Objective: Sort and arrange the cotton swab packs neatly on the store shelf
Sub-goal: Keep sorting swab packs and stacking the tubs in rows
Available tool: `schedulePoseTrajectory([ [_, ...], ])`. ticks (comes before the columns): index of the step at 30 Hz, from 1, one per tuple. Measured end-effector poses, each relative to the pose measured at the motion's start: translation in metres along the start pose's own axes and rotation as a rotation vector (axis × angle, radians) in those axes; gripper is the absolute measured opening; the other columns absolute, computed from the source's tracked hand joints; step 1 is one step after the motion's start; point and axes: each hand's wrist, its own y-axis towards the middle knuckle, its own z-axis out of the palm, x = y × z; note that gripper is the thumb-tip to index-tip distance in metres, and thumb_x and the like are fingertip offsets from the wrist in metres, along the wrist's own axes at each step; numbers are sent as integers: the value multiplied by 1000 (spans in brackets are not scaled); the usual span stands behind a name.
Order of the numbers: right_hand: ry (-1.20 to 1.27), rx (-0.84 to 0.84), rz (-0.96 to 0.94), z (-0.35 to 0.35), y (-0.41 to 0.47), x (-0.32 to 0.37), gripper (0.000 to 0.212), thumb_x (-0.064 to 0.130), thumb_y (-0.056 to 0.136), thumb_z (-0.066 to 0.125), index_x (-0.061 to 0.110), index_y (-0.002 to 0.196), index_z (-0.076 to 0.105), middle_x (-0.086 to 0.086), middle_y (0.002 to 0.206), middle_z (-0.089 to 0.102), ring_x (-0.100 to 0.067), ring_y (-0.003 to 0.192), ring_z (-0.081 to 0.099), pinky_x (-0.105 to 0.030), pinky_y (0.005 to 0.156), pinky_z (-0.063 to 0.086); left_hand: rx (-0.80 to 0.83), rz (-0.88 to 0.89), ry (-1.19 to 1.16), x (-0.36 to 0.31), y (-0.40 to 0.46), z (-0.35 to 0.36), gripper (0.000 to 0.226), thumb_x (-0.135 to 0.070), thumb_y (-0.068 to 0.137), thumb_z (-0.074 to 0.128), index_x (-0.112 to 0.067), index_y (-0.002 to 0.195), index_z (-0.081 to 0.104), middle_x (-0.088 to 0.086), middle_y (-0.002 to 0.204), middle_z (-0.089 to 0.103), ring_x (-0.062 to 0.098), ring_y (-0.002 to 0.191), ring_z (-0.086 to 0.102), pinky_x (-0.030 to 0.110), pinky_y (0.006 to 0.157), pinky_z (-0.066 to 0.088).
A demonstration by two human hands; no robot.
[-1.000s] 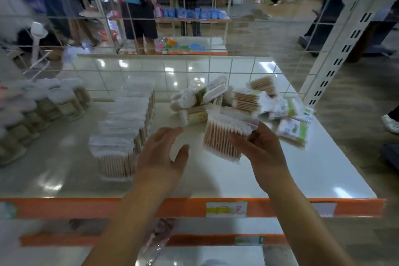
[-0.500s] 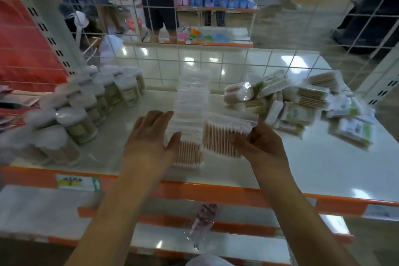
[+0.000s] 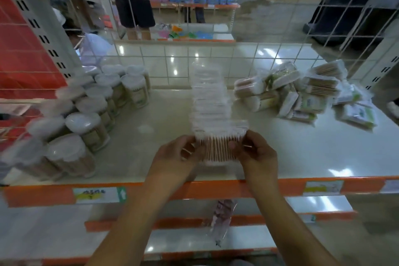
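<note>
Left hand (image 3: 177,153) and right hand (image 3: 255,153) are pinching a swab pack (image 3: 219,144) between curled fingers at the near end of the row of packs (image 3: 210,101) on the shelf (image 3: 302,149), sticks running near-to-far, long side lying left-to-right.

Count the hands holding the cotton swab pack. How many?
2. The left hand grips the left side of the pack, and the right hand grips its right side, at the near end of the row. No others show.
</note>
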Motion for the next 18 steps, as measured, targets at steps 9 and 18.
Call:
schedulePoseTrajectory([
  [9, -212, -105, 9, 8, -9, -5, 47, 4, 73, 74, 17, 115, 61, -5, 99, 62, -20, 90, 61, -30, 81, 51, -11, 91, 59, 10, -3, 8, 32, -33, 77, 71, -21, 106, 65, -7, 92, 65, 9, 82, 59, 17, 73, 42],
  [18, -358, -16, 69, 12, -12, -5, 17, 1, 75, 72, 14, 81, 61, -5, 85, 58, -21, 77, 59, -15, 63, 45, 4, 133, 107, 14, -4, 13, 30, -27, 81, 68, -16, 108, 64, 0, 102, 65, 17, 97, 59, 28, 84, 42],
])
